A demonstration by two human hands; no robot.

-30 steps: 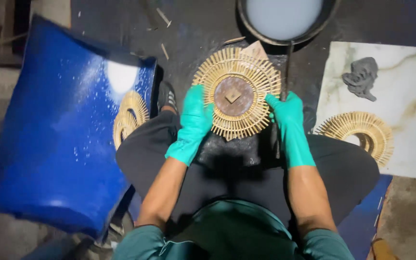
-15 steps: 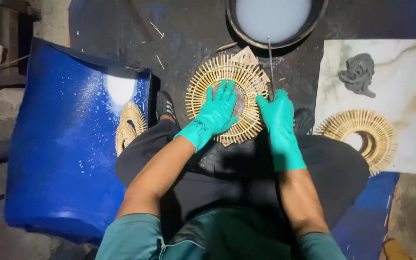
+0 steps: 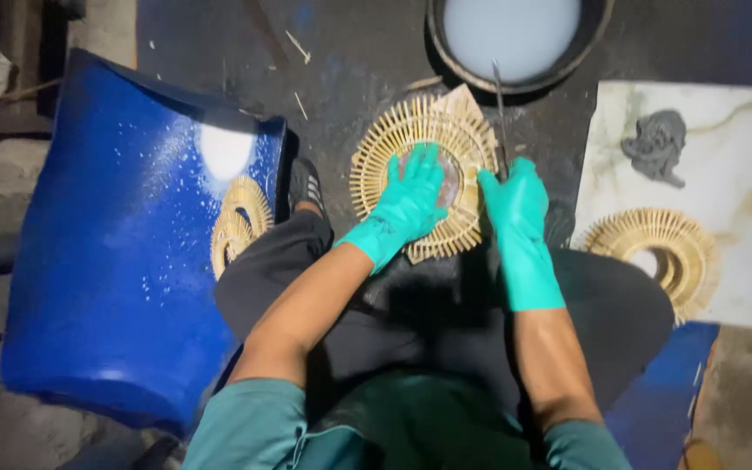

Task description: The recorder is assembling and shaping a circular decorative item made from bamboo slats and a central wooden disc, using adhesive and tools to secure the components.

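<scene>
The round woven bamboo piece lies on the person's dark-trousered lap, just below the dark basin of milky liquid. It is a flat disc of pale yellow sticks that fan out like sun rays from a plain centre, with ragged tips all around its rim and a thin tan board corner showing behind its upper edge.

The left hand, in a teal glove, lies flat on the middle of the disc with fingers spread, so its grip is open and merely presses on the weave. The right hand, also gloved in teal, sits just right of the disc's rim; its grip is closed around a thin dark rod that points up toward the basin.

Right of the disc, a marble-patterned slab carries a second sunburst disc with an open centre and, above that, a grey crumpled lump. Left of the disc, a blue curved plastic sheet holds two smaller woven rings, with a bright spot of light above them.
</scene>
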